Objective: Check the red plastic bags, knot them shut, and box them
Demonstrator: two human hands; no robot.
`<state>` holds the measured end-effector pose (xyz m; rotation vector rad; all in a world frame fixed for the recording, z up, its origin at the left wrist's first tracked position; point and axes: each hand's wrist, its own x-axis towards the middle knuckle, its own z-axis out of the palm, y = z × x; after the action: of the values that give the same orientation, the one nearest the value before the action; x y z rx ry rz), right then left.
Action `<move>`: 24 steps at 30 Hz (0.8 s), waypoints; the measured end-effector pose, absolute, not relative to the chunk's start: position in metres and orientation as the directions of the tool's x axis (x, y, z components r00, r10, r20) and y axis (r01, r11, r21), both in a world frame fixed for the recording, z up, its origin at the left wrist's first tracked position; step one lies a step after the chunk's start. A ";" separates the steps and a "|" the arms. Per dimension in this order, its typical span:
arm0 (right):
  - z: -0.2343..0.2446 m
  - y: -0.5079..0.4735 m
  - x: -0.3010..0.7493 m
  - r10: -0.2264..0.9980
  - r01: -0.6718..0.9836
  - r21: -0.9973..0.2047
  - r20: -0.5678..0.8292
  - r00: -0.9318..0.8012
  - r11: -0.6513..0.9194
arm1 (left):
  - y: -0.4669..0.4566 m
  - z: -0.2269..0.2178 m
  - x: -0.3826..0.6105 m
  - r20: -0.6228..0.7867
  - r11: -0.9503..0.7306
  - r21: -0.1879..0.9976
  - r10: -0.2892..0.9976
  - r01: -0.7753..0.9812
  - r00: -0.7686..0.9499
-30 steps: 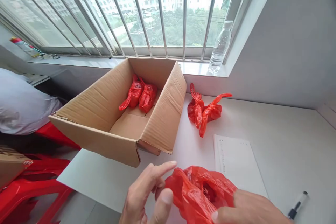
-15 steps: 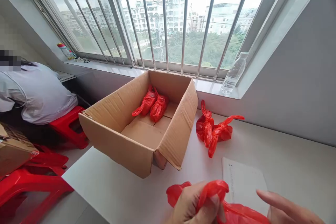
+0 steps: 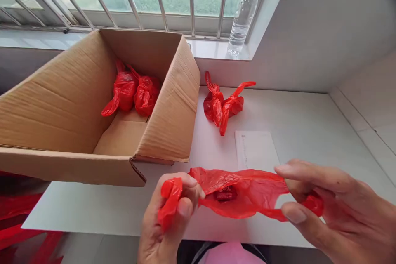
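A red plastic bag [image 3: 250, 210] is stretched sideways between my two hands above the table, its mouth parted toward me. Inside it lies a small dark red item with light print [image 3: 225, 193]; its kind I cannot make out. My left hand [image 3: 173, 214] is closed around one handle, and a loop of red plastic pokes up between thumb and fingers. On the other side, my right hand [image 3: 334, 206] grips the second handle, fingers curled with the thumb below.
A cardboard box [image 3: 167, 119] holding two knotted red bags [image 3: 133, 90] stands at left. Two more knotted red bags [image 3: 223, 105] lie beside it on the white table [image 3: 309, 128], near a white booklet [image 3: 256, 148]. A plastic bottle [image 3: 243, 18] stands on the windowsill.
The view has tilted down and right. My right hand, apart from the bag before, now holds its handle. The bag is spread wide, showing the item inside.
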<state>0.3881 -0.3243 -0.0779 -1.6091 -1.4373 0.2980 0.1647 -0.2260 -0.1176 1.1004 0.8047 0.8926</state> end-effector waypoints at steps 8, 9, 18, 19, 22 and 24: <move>-0.076 -0.326 0.399 0.884 0.615 -0.776 0.379 0.273 0.142 | -0.222 -0.120 0.162 -0.025 0.100 0.983 0.901 -0.151 0.434; -0.076 -0.326 0.400 0.882 0.613 -0.778 0.379 0.281 0.139 | -0.222 -0.120 0.163 -0.027 0.102 0.983 0.900 -0.151 0.434; -0.081 -0.329 0.407 0.882 0.549 -0.823 0.360 0.303 0.148 | -0.214 -0.117 0.179 0.005 0.127 0.963 0.872 -0.237 0.490; -0.081 -0.330 0.408 0.881 0.541 -0.828 0.359 0.307 0.148 | -0.215 -0.116 0.180 0.001 0.128 0.964 0.874 -0.232 0.486; -0.082 -0.333 0.408 0.875 0.520 -0.844 0.347 0.336 0.135 | -0.217 -0.114 0.180 0.004 0.102 0.974 0.884 -0.202 0.468; -0.083 -0.334 0.409 0.879 0.517 -0.845 0.344 0.329 0.137 | -0.218 -0.113 0.178 0.019 0.081 0.978 0.885 -0.194 0.465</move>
<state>0.4086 -0.3340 -0.0832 -1.5213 -1.3260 0.4232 0.1784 -0.2184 -0.1132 1.2250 0.7207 0.9208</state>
